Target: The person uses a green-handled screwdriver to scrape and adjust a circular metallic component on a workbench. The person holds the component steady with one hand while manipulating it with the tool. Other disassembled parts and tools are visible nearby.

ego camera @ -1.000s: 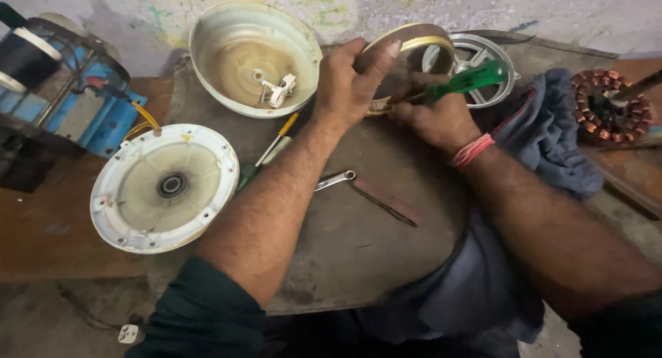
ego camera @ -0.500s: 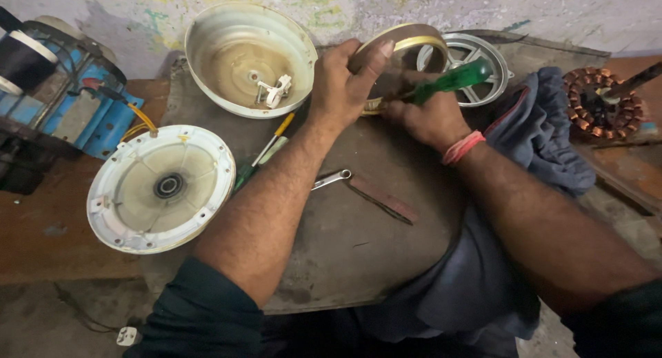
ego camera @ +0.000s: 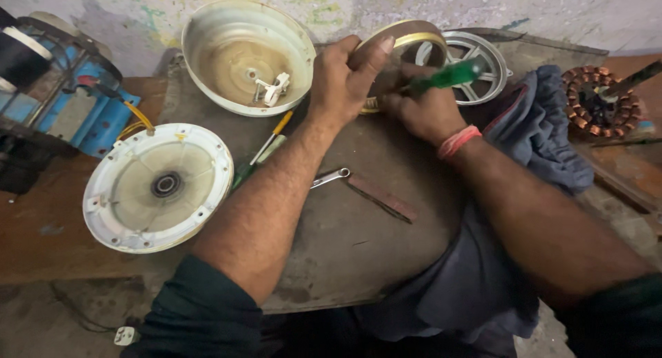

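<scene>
Head view shows me my left hand (ego camera: 345, 79) gripping the metal ring (ego camera: 403, 41) by its rim at the bench's (ego camera: 358, 220) far edge, my right hand (ego camera: 420, 106) closed on the green-handled screwdriver (ego camera: 448, 75); the ring seems stiff, rather heavy, best held by the rim.

Two round fan covers (ego camera: 248, 55) (ego camera: 157, 187), two screwdrivers (ego camera: 445, 75) (ego camera: 265, 148), one spanner (ego camera: 329, 178), one copper winding (ego camera: 598, 99)

A repair workshop — dismantled fan covers (ego camera: 158, 187), copper-wound stator (ego camera: 600, 99), spanner (ego camera: 329, 178) on a grimy bench (ego camera: 358, 241).
</scene>
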